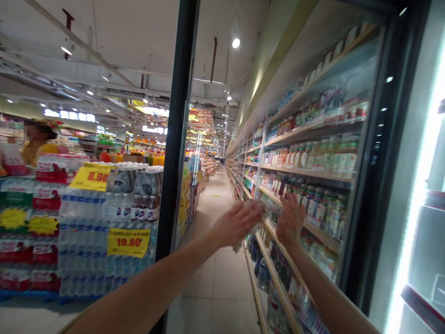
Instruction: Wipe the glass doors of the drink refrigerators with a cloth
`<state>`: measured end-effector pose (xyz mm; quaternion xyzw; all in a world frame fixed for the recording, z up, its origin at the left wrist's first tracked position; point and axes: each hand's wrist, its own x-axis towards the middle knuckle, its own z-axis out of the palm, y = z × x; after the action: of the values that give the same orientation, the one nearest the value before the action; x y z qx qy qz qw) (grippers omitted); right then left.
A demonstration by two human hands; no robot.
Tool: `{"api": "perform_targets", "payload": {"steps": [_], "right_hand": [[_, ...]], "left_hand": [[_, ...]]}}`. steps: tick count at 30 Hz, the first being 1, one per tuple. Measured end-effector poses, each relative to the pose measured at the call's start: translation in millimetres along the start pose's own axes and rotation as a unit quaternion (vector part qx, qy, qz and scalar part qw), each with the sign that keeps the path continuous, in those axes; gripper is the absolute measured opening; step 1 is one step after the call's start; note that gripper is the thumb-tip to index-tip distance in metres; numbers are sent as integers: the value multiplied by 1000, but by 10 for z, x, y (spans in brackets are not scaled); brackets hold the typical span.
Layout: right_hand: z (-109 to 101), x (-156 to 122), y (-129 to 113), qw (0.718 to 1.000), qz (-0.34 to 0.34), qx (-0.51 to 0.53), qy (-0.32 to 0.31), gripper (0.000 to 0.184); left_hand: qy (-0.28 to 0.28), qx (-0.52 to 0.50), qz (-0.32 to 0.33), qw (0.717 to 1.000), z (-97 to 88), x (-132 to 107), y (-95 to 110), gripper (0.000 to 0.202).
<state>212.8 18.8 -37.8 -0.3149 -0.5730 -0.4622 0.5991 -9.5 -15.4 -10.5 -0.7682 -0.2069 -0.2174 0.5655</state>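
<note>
Both my arms reach forward to a glass fridge door (347, 69) with a black frame. My right hand (290, 220) lies flat against the glass, fingers spread and pointing up, holding nothing. My left hand (238, 222) is just left of it at the same height and is smeared by motion. Something pale and crumpled (260, 214) shows at its fingertips; I cannot tell what it is or how the fingers grip it. Rows of bottles and jars on shelves (306, 171) appear in the glass behind both hands.
A tiled aisle (215, 278) runs ahead between long shelving and stacked packs of bottled water (104, 208) with yellow price signs. A person in yellow (38, 144) stands far left. A bright light strip (417, 195) edges the fridge interior on the right.
</note>
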Motion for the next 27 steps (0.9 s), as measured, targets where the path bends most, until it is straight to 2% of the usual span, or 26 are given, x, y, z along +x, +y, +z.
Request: {"api": "perform_targets", "payload": {"steps": [2, 3, 4, 7, 8, 9, 10, 12, 13, 14, 15, 17, 18, 19, 20, 22, 23, 24, 25, 27], "right_hand": [[3, -7, 6, 1000, 5, -2, -11, 48], [5, -11, 10, 1000, 7, -1, -14, 48], [7, -14, 13, 1000, 8, 2, -13, 48], [11, -17, 18, 1000, 5, 5, -4, 48], [11, -17, 19, 1000, 4, 3, -4, 49], [12, -16, 20, 1000, 4, 0, -4, 49], [13, -16, 20, 1000, 3, -2, -6, 49], [16, -17, 22, 1000, 2, -4, -7, 50], [17, -18, 23, 1000, 2, -2, -7, 50], [17, -18, 23, 1000, 2, -1, -7, 50], [17, -18, 22, 1000, 4, 0, -7, 50], [14, -15, 19, 1000, 8, 4, -3, 50], [12, -12, 16, 1000, 10, 5, -2, 50], [9, -11, 14, 1000, 11, 5, -1, 50], [7, -10, 13, 1000, 12, 6, -2, 49], [7, -15, 14, 1000, 13, 7, -7, 49], [9, -19, 18, 1000, 13, 8, -9, 49], [11, -24, 22, 1000, 13, 9, -9, 49], [14, -28, 26, 1000, 14, 10, -10, 49], [16, -33, 33, 1000, 15, 13, -7, 50]], "left_hand": [[-4, -13, 97, 995, 12, -31, 20, 49], [-8, -14, 102, 995, 3, -21, -12, 49], [-9, -11, 75, 997, -16, 12, -73, 50], [11, 8, -121, 993, -94, 205, -304, 53], [16, 10, -159, 987, -109, 267, -351, 53], [19, 6, -153, 988, -114, 315, -371, 53], [17, -1, -108, 994, -111, 346, -370, 52], [6, -19, 23, 1000, -95, 380, -348, 49], [3, -24, 60, 998, -91, 395, -350, 48], [5, -24, 55, 998, -93, 417, -368, 47], [11, -20, 12, 1000, -102, 447, -399, 48], [30, -8, -119, 992, -126, 515, -462, 50], [35, -4, -161, 986, -133, 543, -475, 51], [36, -5, -166, 985, -133, 561, -472, 52], [32, -9, -134, 990, -129, 569, -456, 51], [13, -23, -15, 1000, -116, 571, -425, 48], [4, -28, 25, 999, -115, 574, -430, 48], [1, -28, 25, 999, -122, 583, -455, 47], [5, -22, -17, 1000, -136, 596, -496, 48], [25, -4, -152, 988, -169, 619, -580, 50]]}}
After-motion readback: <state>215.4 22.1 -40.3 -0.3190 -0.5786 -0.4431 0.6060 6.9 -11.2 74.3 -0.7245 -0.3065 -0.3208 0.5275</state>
